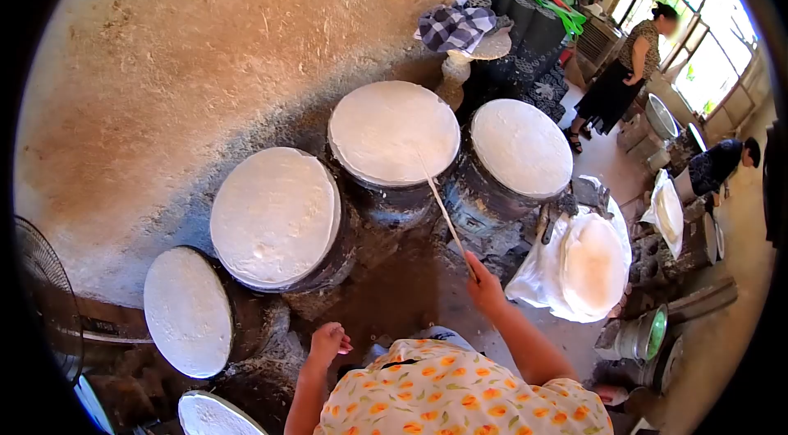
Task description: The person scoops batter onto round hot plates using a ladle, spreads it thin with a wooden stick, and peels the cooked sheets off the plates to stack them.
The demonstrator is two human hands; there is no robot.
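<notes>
My right hand is closed around the lower end of a thin wooden stick. The stick's far tip reaches the white surface of the middle round griddle, near its front edge. My left hand hangs low in front of my body, its fingers curled in and no object showing in them. Nearest to it is a white-coated round griddle on a dark drum stove. Other white-coated griddles stand to the right, to the left and at the bottom edge.
At right, a stack of thin round flatbread-like sheets rests on white plastic. Behind are dark coal cylinders and a checked cloth on a stand. Two people are at far right. A fan stands at left.
</notes>
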